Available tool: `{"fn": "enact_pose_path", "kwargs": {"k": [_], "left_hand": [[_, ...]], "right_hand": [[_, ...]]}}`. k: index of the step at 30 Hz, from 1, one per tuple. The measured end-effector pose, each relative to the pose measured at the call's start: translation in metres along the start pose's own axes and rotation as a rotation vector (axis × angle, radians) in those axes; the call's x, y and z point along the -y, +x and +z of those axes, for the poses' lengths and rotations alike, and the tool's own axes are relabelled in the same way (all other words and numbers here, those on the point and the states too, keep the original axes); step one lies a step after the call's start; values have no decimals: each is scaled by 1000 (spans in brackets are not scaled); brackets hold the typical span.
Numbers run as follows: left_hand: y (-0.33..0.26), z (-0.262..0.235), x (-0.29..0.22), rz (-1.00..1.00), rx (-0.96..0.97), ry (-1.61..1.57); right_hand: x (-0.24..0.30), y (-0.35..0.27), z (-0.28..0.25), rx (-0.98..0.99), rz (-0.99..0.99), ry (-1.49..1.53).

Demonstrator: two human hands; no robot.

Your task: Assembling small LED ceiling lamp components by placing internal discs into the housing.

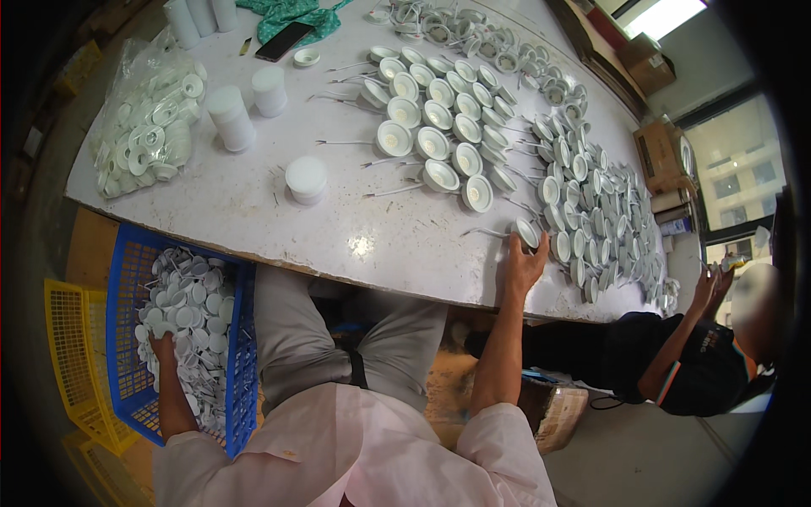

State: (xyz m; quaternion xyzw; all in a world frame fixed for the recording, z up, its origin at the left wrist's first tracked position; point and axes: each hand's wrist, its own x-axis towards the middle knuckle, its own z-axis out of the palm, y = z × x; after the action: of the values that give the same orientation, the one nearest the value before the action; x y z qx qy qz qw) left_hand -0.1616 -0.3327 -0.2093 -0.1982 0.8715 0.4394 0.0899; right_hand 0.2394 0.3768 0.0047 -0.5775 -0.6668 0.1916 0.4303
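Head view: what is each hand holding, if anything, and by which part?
The right hand holds a round white fitting by its near edge. The left hand is among white discs; whether it grips one cannot be told.

open white tabletop (397,253) at mid-frame, round white wired fittings (438,116) blocking upper centre, squat white cylinder (307,180) obstructing upper left

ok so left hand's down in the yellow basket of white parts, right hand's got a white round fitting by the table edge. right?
Basket colour is wrong: the head view shows the left hand in the blue basket of white parts. The right hand does have a white round fitting by the table edge.
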Motion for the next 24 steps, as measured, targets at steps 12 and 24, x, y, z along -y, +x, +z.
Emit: {"fn": "enact_pose_path", "kwargs": {"k": [12,24], "left_hand": [[-261,114,-239,361,1057,-741],[-313,151,-305,631,1182,-563]], "right_hand": [[93,-110,19,218,-324,394],[165,-199,41,643,-826,521]]}}
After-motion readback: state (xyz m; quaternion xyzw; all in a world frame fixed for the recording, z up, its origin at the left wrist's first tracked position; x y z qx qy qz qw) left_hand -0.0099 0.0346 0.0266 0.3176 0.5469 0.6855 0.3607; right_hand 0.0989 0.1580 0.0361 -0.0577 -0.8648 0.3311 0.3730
